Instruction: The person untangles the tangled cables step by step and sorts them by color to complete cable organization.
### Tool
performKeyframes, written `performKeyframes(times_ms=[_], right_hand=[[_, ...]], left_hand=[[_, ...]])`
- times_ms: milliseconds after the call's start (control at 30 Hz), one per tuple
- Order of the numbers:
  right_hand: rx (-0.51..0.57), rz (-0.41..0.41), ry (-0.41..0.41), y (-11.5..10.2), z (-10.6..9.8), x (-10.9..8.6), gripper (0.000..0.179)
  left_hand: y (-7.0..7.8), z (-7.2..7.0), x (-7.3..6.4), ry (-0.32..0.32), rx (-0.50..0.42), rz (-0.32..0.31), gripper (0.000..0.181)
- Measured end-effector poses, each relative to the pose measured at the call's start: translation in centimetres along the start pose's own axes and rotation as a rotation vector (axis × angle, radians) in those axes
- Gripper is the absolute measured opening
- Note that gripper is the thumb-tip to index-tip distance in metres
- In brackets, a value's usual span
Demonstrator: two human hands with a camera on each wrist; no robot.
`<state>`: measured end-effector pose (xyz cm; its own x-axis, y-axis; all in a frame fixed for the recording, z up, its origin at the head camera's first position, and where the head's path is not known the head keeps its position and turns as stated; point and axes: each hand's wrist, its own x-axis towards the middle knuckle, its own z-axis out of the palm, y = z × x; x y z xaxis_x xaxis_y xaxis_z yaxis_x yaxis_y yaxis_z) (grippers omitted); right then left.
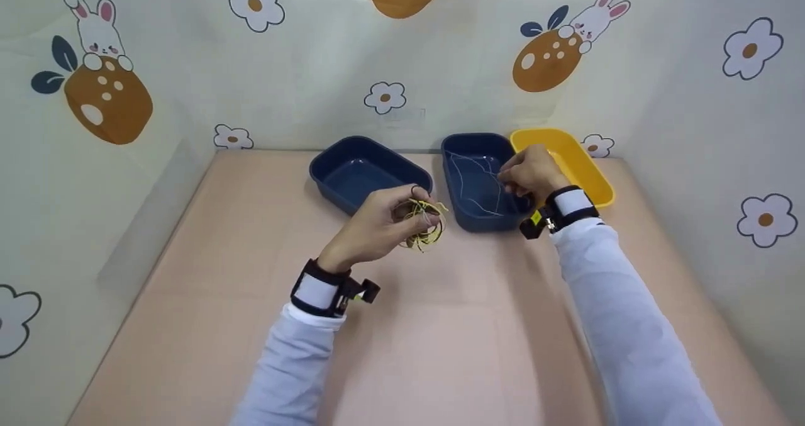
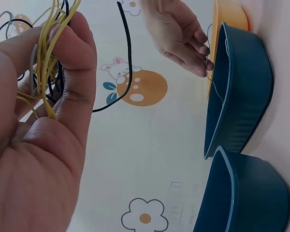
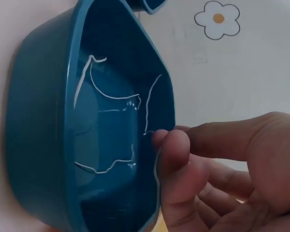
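Note:
My left hand (image 1: 374,224) grips a tangled bundle of thin wires (image 1: 434,236), mostly yellow with some black and grey strands. In the left wrist view the yellow strands (image 2: 50,46) pass between its fingers, and one black wire (image 2: 129,60) sticks out to the side. Over the right blue bin (image 1: 484,223), my right hand (image 1: 536,173) pinches a thin whitish wire between thumb and fingertips. More whitish wire (image 3: 111,96) lies bent inside that bin, as the right wrist view shows. Whether these pieces join the pinched one, I cannot tell.
A second blue bin (image 1: 339,190) stands to the left, behind my left hand. Close to the right blue bin is a yellow bin (image 1: 594,174), partly covered by my right hand. The bins stand near the patterned back wall (image 1: 314,86) on a pinkish table (image 1: 251,237).

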<state>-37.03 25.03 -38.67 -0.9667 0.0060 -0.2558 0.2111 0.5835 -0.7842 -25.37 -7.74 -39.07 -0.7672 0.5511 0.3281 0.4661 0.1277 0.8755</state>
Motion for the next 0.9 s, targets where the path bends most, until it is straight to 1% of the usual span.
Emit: performKeyframes(times_ms=[167, 300, 400, 500, 600, 667, 733, 800, 900], right_hand=[[0.130, 0.003, -0.024, 1.3, 0.0, 0.9, 0.030], [0.211, 0.008, -0.047, 2.1, -0.3, 1.1, 0.034], [0.211, -0.005, -0.041, 2.3, -0.5, 0.8, 0.034], [0.167, -0.049, -0.005, 2.4, -0.7, -0.1, 0.033], [0.102, -0.123, 0.035, 2.2, -0.5, -1.4, 0.032], [0.070, -0.188, 0.060, 1.9, -0.1, -2.6, 0.031], [0.045, -0.269, 0.083, 1.7, 0.3, -3.8, 0.028], [0.043, -0.357, 0.096, 1.3, 0.8, -5.3, 0.024], [0.059, -0.502, 0.094, 0.8, 1.7, -7.5, 0.018]], left_hand=[[-0.1, 0.2, 0.2, 0.002, 0.019, 0.003, 0.015], [-0.1, 0.2, 0.2, 0.009, 0.029, 0.010, 0.015], [-0.1, 0.2, 0.1, 0.013, 0.033, 0.015, 0.016], [-0.2, 0.3, 0.2, 0.010, 0.035, 0.013, 0.016], [-0.4, 0.4, 0.3, 0.010, 0.035, 0.015, 0.016], [-0.4, 0.5, 0.3, 0.015, 0.038, 0.015, 0.016], [-0.4, 0.7, 0.4, 0.021, 0.036, 0.016, 0.017], [-0.4, 0.8, 0.5, 0.028, 0.030, 0.011, 0.018], [-0.4, 1.0, 0.5, 0.043, 0.024, -0.006, 0.020]])
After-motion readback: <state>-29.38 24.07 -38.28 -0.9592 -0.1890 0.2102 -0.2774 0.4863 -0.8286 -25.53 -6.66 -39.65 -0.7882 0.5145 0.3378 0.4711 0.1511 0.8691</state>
